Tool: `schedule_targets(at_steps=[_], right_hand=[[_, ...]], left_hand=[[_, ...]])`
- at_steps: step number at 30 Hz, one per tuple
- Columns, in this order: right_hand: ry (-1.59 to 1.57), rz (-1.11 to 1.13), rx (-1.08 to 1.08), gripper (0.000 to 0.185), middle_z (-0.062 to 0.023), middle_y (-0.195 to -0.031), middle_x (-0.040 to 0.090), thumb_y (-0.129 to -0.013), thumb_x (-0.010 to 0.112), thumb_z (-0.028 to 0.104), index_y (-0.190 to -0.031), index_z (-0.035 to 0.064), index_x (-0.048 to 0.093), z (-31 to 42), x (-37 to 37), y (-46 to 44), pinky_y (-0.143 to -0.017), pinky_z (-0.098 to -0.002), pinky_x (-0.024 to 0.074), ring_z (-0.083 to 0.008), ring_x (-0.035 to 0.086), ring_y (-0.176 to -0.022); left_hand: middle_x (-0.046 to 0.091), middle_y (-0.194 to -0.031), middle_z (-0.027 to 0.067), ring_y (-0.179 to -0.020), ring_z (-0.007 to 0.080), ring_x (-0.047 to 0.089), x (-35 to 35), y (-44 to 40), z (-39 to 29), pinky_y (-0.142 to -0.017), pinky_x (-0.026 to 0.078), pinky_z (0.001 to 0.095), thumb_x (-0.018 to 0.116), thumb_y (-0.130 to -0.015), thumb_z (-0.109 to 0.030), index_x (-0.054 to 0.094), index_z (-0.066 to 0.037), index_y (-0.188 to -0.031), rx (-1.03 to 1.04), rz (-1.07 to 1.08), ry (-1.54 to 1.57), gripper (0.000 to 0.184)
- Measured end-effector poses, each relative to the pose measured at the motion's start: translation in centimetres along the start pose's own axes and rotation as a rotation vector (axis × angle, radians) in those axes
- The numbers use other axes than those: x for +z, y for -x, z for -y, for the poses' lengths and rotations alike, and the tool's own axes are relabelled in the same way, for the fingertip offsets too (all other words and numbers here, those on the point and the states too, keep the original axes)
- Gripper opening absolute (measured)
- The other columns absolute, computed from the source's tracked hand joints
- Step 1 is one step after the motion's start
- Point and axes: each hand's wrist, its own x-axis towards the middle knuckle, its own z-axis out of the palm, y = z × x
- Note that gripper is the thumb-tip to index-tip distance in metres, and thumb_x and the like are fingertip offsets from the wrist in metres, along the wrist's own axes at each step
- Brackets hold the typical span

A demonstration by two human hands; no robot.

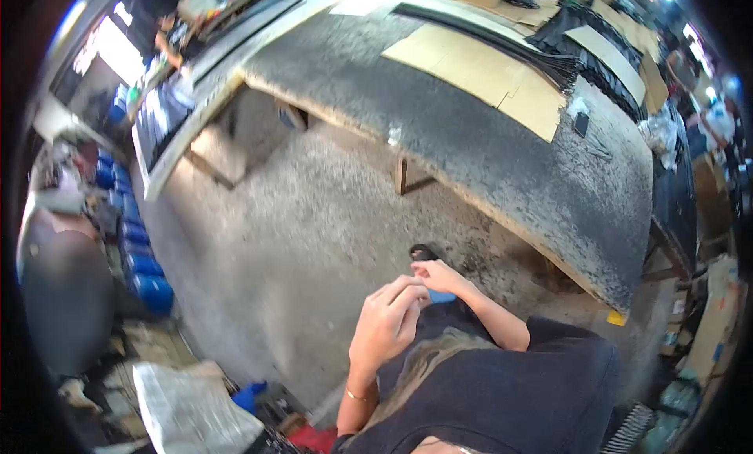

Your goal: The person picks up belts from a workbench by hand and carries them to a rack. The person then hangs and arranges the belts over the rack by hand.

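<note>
My left hand (388,319), a thin bracelet on its wrist, is raised in front of my body with the fingers curled in. Close against its fingertips is my right hand (441,277), thumb and fingers pinched together. Anything held between them is hidden or too small to name. A small blue patch (441,296) shows just below the right hand; I cannot tell what it is or whether it is held. Beyond the fingers, a dark sandal (423,252) shows on the floor.
A long dark-topped table (471,152) curves ahead, bearing cardboard sheets (463,65), black strips (486,42) and a dark phone-like object (580,123). Blue drums (145,266) line the left. A silvery sack (192,411) lies lower left. People stand far left and far right.
</note>
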Motion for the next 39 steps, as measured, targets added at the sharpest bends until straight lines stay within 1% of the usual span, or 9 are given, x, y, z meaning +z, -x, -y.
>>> schedule_targets(at_steps=[4,10,13,14,17,20,25,32,39], right_hand=[[0.003,0.035,0.095,0.043,-0.0182,-0.105,0.071,-0.089,0.064,0.017,-0.128,-0.0002,0.058,-1.2,-8.6,-4.1,-0.088,-0.0361,0.0529,-0.0264,0.069,-0.098],[-0.153,-0.347,0.06,0.034,-0.0154,-0.098,0.073,-0.089,0.066,0.019,-0.118,0.0006,0.063,-10.2,-25.5,-13.1,-0.082,-0.0364,0.054,-0.0253,0.07,-0.093],[-0.125,-0.479,0.136,0.032,-0.016,-0.098,0.072,-0.09,0.064,0.016,-0.118,-0.0012,0.062,-12.2,-34.3,-15.8,-0.082,-0.0354,0.0541,-0.0248,0.07,-0.092],[-0.17,-0.571,0.099,0.032,-0.0144,-0.095,0.072,-0.087,0.066,0.02,-0.114,0.0023,0.065,-13.8,-36.6,-16.7,-0.081,-0.0388,0.0543,-0.0314,0.069,-0.089],[-0.041,-0.588,0.183,0.034,-0.0135,-0.098,0.071,-0.087,0.067,0.021,-0.116,0.0031,0.063,-16.5,-44.8,-18.4,-0.083,-0.0405,0.0534,-0.0318,0.068,-0.094],[0.141,-0.628,0.251,0.042,-0.0181,-0.115,0.064,-0.086,0.067,0.023,-0.122,0.0046,0.058,-20.6,-51.9,-19.5,-0.09,-0.044,0.0499,-0.0361,0.06,-0.108],[0.4,-0.892,0.393,0.052,-0.0242,-0.124,0.055,-0.084,0.067,0.029,-0.126,0.0014,0.053,-31.1,-66.0,-23.2,-0.098,-0.0461,0.0446,-0.0418,0.053,-0.115],[0.786,-0.868,0.662,0.095,-0.0188,-0.146,0.037,-0.07,0.081,0.04,-0.144,0.003,0.033,-40.7,-84.9,-28.7,-0.108,-0.0539,0.0341,-0.0364,0.035,-0.136],[0.799,-0.755,0.778,0.093,-0.0175,-0.138,0.045,-0.07,0.078,0.042,-0.143,0.0025,0.037,-42.2,-88.3,-29.5,-0.106,-0.0608,0.0343,-0.0337,0.041,-0.131]], left_hand=[[0.063,-0.089,0.0146,-0.075,0.0286,0.064,3.6,-7.8,3.5,-0.068,0.051,0.0345,0.054,-0.084,0.006,0.06,0.003,-0.089,-0.099,0.151,0.001,0.009],[0.063,-0.087,0.0143,-0.078,0.0279,0.064,14.5,-23.9,13.2,-0.074,0.05,0.0349,0.057,-0.088,0.0,0.061,0.002,-0.096,-0.203,0.28,0.041,0.009],[0.061,-0.102,0.018,-0.095,0.0341,0.061,21.4,-32.3,20.9,-0.084,0.049,0.0397,0.059,-0.087,-0.006,0.06,0.002,-0.1,-0.258,0.332,0.001,0.014],[0.06,-0.107,0.0183,-0.101,0.0348,0.059,24.2,-35.3,25.2,-0.089,0.047,0.0405,0.061,-0.087,-0.008,0.06,0.002,-0.101,-0.237,0.311,0.001,0.017],[0.043,-0.137,0.0248,-0.127,0.0408,0.042,30.0,-42.6,37.4,-0.105,0.036,0.047,0.068,-0.084,-0.021,0.055,0.003,-0.118,-0.098,0.135,-0.351,0.044],[0.021,-0.153,0.0268,-0.141,0.0432,0.024,33.7,-49.3,43.1,-0.112,0.025,0.0539,0.067,-0.086,-0.034,0.038,-0.001,-0.142,-0.372,0.048,-0.464,0.071],[0.013,-0.158,0.027,-0.148,0.0398,0.01,38.8,-52.5,44.2,-0.115,0.013,0.058,0.053,-0.089,-0.056,0.029,-0.003,-0.15,-0.61,0.069,-0.888,0.084],[0.012,-0.157,0.0293,-0.147,0.0436,0.008,38.9,-52.6,44.2,-0.114,0.012,0.0608,0.059,-0.087,-0.049,0.028,-0.002,-0.149,-0.618,0.114,-0.896,0.083],[0.01,-0.157,0.0293,-0.147,0.0435,0.005,38.7,-52.4,44.4,-0.114,0.011,0.0617,0.061,-0.086,-0.046,0.027,-0.002,-0.149,-0.61,0.14,-0.897,0.084]])
